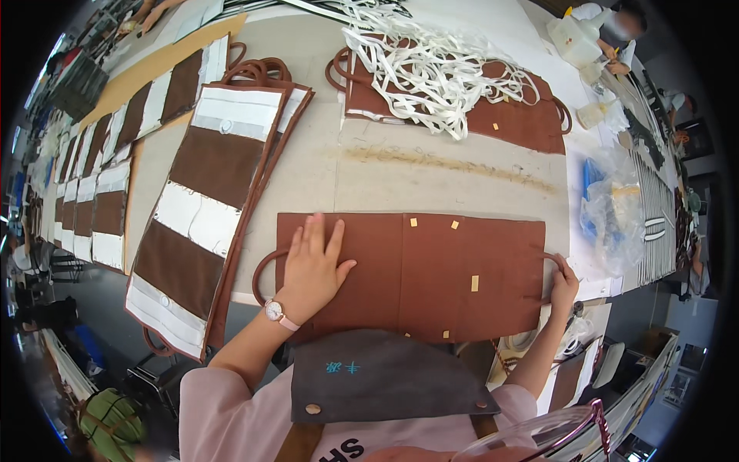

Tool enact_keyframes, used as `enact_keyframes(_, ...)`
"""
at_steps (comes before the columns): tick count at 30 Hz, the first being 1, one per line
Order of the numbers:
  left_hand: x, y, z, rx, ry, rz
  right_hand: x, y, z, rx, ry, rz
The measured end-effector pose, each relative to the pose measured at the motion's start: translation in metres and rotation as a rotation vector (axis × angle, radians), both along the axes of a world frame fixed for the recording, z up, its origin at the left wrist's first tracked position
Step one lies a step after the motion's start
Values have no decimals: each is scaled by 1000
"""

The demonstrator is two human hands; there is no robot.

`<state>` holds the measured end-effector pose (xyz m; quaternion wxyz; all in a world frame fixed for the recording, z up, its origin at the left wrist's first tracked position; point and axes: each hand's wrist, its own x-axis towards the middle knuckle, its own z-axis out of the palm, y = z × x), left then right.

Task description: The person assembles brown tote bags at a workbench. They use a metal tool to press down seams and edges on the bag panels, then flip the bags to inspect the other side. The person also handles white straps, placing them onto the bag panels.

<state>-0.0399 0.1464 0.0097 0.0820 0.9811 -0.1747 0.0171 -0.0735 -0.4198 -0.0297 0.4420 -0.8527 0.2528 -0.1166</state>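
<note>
A flat reddish-brown leather bag panel (439, 285) lies in front of me, with small tan tape pieces (474, 283) stuck on it. My left hand (315, 262) rests flat on its left part, fingers stretched and thumb apart. Beside that wrist, a rolled brown handle (264, 277) loops out from the panel's left edge. At the right edge my right hand (565, 285) is closed around the other handle (548, 258). Part of that handle is hidden behind the fingers. The panel's near edge meets my dark apron (385, 385).
Stacked panels (204, 208) with brown and white bands lie at left, and more rows (100, 215) beyond them. A heap of white strips (439, 69) covers another brown bag panel (523, 115) at the far side. Clear plastic bags (616, 215) and a white jug (573, 40) stand right.
</note>
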Motion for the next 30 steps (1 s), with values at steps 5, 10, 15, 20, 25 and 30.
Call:
enact_keyframes(5, 1, -1, -2, 5, 39, 69, 5, 3, 6, -225, 95, 48)
enact_keyframes(10, 8, -11, 5, 102, 11, 68, 10, 11, 25, -239, 195, 91)
enact_keyframes(15, 16, -22, 2, 185, 11, 79, 5, 11, 24, -64, 76, 104)
enact_keyframes(20, 19, -24, 4, 238, 63, 113, 10, 18, 31, -47, 156, 99)
enact_keyframes(25, 19, -29, 6, 237, 34, 113, 35, 60, 66, -702, 330, 191)
enact_keyframes(30, 17, -30, -3, 244, 4, 111, 88, 128, 49, -450, -159, 371)
